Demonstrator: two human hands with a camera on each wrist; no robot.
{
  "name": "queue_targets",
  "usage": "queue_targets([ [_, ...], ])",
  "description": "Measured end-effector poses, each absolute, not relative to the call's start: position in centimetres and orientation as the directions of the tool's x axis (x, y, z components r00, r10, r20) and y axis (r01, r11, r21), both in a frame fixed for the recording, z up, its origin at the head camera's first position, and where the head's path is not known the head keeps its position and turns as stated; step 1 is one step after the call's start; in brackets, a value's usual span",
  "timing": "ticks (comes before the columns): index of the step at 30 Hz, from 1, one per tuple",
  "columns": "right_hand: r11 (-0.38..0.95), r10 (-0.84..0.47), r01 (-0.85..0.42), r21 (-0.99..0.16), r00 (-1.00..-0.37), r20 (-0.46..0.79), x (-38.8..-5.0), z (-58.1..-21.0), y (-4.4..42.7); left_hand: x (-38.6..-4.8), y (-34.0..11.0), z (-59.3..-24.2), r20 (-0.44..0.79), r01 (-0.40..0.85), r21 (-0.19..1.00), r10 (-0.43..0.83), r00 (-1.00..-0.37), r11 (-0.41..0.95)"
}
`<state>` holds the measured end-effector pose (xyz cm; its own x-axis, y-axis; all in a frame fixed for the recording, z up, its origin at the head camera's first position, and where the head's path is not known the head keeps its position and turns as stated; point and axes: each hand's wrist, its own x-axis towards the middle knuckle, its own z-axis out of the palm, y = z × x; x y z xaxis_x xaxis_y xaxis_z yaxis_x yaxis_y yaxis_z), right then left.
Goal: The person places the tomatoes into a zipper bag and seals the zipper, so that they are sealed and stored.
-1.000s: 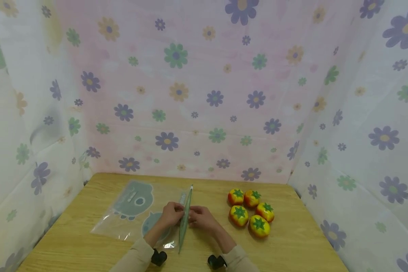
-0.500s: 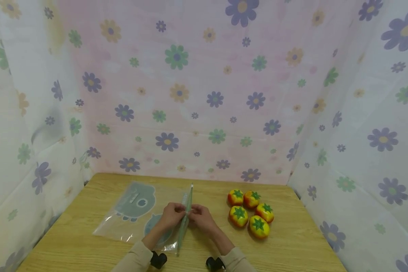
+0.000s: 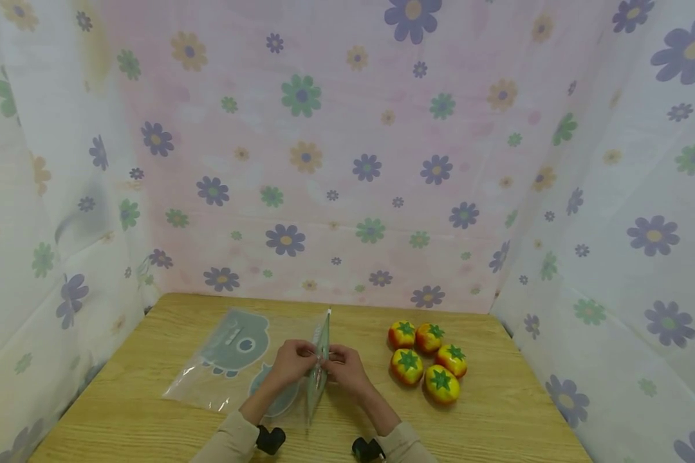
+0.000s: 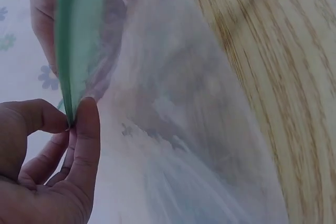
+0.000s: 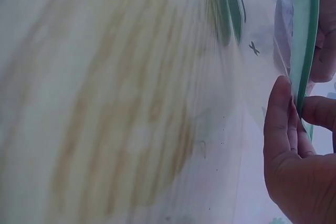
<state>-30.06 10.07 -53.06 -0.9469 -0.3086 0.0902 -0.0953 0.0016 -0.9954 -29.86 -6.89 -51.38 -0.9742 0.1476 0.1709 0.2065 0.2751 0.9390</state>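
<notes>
A clear plastic zip bag printed with grey-blue cartoon creatures lies on the wooden table, its green-edged mouth raised on the right. My left hand pinches one side of that mouth between thumb and fingers. From the other side my right hand pinches the opposite lip. Up close in the left wrist view, the green zip strip runs up from the fingertips of my left hand. In the right wrist view my right hand holds the green edge, and the lips look slightly parted.
Several yellow-red toy fruits with green leaf tops, one of them a front fruit, sit grouped to the right of the hands on the table. Flower-patterned cloth encloses the back and sides.
Both hands have come closer together at the bag's mouth. The mouth now shows a small gap between its lips. The bag has shifted slightly right; the fruits have stayed put.
</notes>
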Motion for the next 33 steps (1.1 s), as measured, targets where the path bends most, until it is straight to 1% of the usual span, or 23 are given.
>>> queue_targets([
  [8, 0.016, -0.329, -0.115, -0.993, -0.939, 0.104, -29.6, -52.3, 9.6, -29.6, -7.1, -50.8, 0.220, 0.238, 0.938, 0.096, -0.971, 0.254],
  [16, 0.005, -0.282, -0.117, -0.993, -0.953, 0.111, -29.1, -51.3, 9.3, -29.2, -7.1, -49.7, 0.271, 0.279, 0.926, 0.065, -0.960, 0.255],
  [24, 0.006, -0.266, -0.118, -0.993, -0.958, 0.112, -28.3, -49.8, 9.2, -28.5, -7.6, -48.2, 0.222, 0.231, 0.946, 0.066, -0.973, 0.228],
  [33, -0.054, -0.284, -0.069, -0.996, -0.955, 0.081, -27.8, -48.9, 9.1, -28.0, -7.8, -47.2, 0.158, 0.166, 0.974, 0.064, -0.985, 0.154],
])
